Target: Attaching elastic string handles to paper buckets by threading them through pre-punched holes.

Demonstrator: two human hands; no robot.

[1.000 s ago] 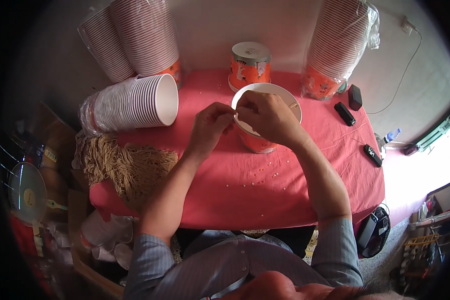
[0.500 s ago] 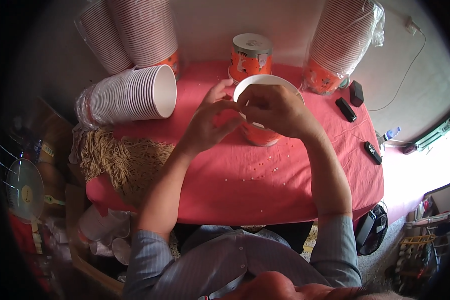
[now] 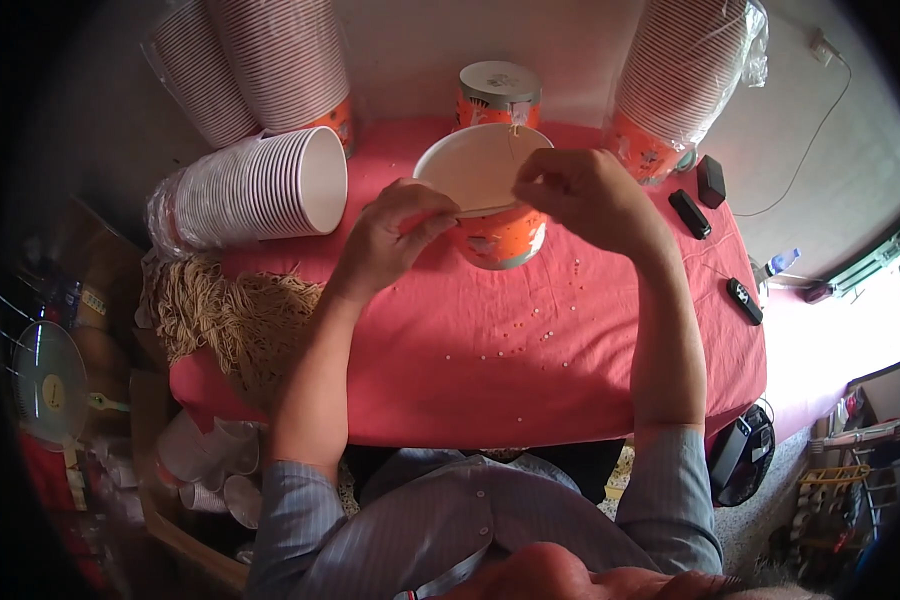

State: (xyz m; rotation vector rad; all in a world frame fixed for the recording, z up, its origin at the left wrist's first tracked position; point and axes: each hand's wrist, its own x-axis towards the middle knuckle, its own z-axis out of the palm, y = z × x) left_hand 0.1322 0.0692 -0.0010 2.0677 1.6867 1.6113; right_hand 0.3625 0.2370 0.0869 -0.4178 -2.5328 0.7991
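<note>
- Pinching the round paper tub [image 3: 490, 215] rim with left hand [image 3: 395, 235], fingers closed on the near edge.
- Gripping the far rim with right hand [image 3: 585, 195], fingertips curled shut.
- Resting on wrinkled red cloth [image 3: 490, 350], just below both hands.

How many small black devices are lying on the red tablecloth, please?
3, all along the table's right side: a squarish black box near the wrapped cup stack, a long black remote beside it, and another remote nearer the edge. Others may be hidden behind the stacks.
</note>
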